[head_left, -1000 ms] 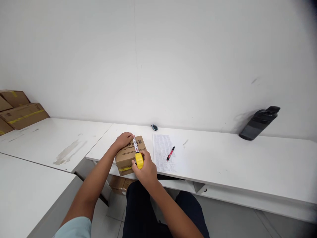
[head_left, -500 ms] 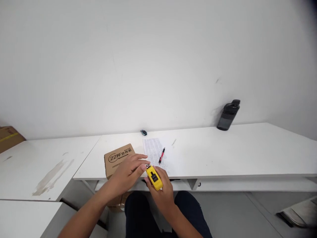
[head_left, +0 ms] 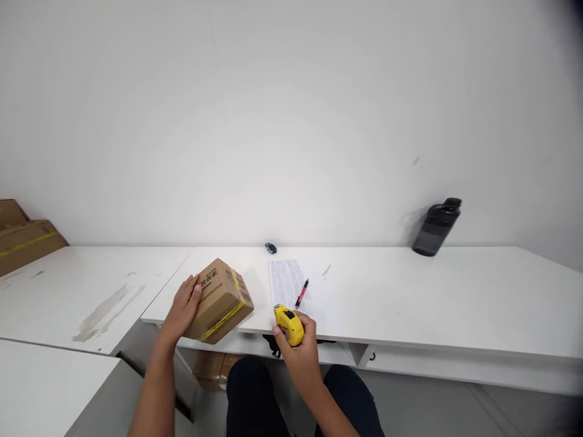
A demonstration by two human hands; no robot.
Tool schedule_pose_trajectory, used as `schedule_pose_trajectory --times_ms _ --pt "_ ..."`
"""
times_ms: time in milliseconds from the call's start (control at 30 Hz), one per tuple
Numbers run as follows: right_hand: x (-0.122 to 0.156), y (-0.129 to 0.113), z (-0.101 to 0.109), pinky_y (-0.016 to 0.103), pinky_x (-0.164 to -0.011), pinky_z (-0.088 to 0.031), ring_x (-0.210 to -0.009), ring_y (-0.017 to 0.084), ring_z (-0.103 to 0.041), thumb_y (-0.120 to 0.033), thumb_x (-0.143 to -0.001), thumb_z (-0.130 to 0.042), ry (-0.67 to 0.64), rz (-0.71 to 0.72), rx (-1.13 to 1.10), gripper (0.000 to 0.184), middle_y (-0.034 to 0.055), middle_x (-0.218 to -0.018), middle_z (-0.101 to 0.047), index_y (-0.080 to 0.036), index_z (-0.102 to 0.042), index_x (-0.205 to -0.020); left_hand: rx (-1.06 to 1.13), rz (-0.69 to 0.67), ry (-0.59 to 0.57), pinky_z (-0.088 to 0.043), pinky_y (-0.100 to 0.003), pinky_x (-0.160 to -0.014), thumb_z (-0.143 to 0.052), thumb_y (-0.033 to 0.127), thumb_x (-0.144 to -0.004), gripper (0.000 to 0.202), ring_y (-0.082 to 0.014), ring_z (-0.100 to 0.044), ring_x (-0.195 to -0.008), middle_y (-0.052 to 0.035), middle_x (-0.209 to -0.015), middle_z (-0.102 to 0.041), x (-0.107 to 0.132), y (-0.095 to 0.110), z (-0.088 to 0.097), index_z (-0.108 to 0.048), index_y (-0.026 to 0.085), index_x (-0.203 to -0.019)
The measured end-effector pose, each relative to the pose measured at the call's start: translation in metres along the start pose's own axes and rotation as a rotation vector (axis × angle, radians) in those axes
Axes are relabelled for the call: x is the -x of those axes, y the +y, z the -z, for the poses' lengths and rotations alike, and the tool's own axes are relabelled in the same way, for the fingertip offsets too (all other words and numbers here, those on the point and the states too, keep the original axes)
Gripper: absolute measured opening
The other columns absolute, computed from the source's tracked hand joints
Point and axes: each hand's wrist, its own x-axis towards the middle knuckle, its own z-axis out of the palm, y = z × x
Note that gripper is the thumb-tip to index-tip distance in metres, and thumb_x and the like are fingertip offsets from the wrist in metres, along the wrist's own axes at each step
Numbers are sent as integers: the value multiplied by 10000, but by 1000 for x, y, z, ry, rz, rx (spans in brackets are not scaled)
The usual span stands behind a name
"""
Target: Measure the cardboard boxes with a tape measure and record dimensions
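My left hand (head_left: pixel 184 306) grips the left side of a small cardboard box (head_left: pixel 218 297), its fingers over the printed top. The box is turned and tilted at the desk's front edge, and yellow tape runs down its near side. My right hand (head_left: pixel 303 352) is closed around a yellow tape measure (head_left: pixel 294 328), held up just in front of the desk edge, right of the box. No blade can be made out drawn from it. Beyond the tape measure, a red and black pen (head_left: pixel 302 293) lies on a sheet of printed paper (head_left: pixel 285 279).
A small dark object (head_left: pixel 271 248) lies by the wall. Farther right, a black bottle (head_left: pixel 436 227) stands on the white desk (head_left: pixel 387 297). Larger cartons (head_left: pixel 31 243) sit at far left. Under the desk are a shelf (head_left: pixel 328 352) and another carton (head_left: pixel 209 370).
My left hand has left the tape measure and taken hold of the box, which has turned and tilted. The tape measure has rotated in my right hand. The view has shifted slightly.
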Motion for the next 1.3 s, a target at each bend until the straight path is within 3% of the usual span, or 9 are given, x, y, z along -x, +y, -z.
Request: schedule_pose_trajectory --times_ms 100,333,500,567,633,767,900,1033,1300 --pt "-1 -7 -1 372 -773 -543 -841 220 -631 -467 -758 -711 -18 -172 -96 457 57 -959 -627 -224 -484 -1072 166 1 -39 -217 -433 -1201 -264 646 -931 679 -239 -311 -1438 -90 -1550 -364 11 1 -15 -413 222 -1440" --pt "3 -13 7 347 -673 -545 -710 192 -597 -454 -739 -721 -23 -220 -168 411 14 -830 -608 -227 -512 -1011 330 22 -91 -458 -424 -1037 -349 662 -900 625 -276 -529 -1274 -149 -1320 -602 17 6 -104 -545 185 -1253" --pt "1 -17 17 334 -680 -552 -763 199 -615 -448 -776 -691 -1 -134 -184 391 39 -890 -628 -214 -552 -1056 334 217 231 -492 -386 -973 -280 566 -955 508 -249 -553 -1221 -147 -1324 -564 42 30 -124 -478 198 -1243" --pt "1 -21 23 325 -703 -546 -790 198 -615 -417 -803 -677 7 -59 -117 354 45 -917 -632 -213 -564 -1069 314 162 438 -475 -387 -977 -303 539 -958 452 -249 -546 -1198 -138 -1283 -565 65 48 -116 -491 204 -1196" --pt "3 -26 26 320 -736 -534 -814 194 -609 -369 -824 -664 -9 41 -52 320 46 -942 -631 -211 -565 -1084 288 10 497 -477 -378 -934 -354 516 -948 388 -246 -581 -1082 -108 -1120 -612 89 69 -103 -553 205 -1064" --pt "8 -41 29 320 -807 -509 -886 193 -605 -313 -831 -659 -190 154 -80 328 47 -1008 -621 -219 -560 -1129 380 -92 22 -487 -315 -729 -452 557 -897 397 -200 -589 -757 -34 -774 -605 114 112 -72 -624 200 -871" --pt "13 -54 29 334 -865 -498 -978 209 -611 -320 -770 -748 -481 -22 -190 486 59 -1112 -624 -252 -552 -1210 611 44 -352 -409 -236 -568 -585 652 -787 455 -131 -490 -602 22 -663 -525 114 130 -53 -572 197 -795" --pt "10 -52 31 342 -847 -509 -961 201 -637 -327 -738 -791 -517 -211 -392 663 58 -1116 -647 -285 -447 -1303 734 165 -528 -309 -199 -509 -647 656 -746 489 -85 -379 -521 59 -571 -446 114 121 -49 -484 195 -723" --pt "-2 -50 45 316 -851 -506 -965 193 -637 -329 -723 -814 -494 -194 -388 506 42 -1058 -653 -256 -549 -1148 815 189 -640 -339 -221 -599 -630 630 -792 451 -105 -431 -596 33 -612 -514 114 115 -58 -556 191 -867"
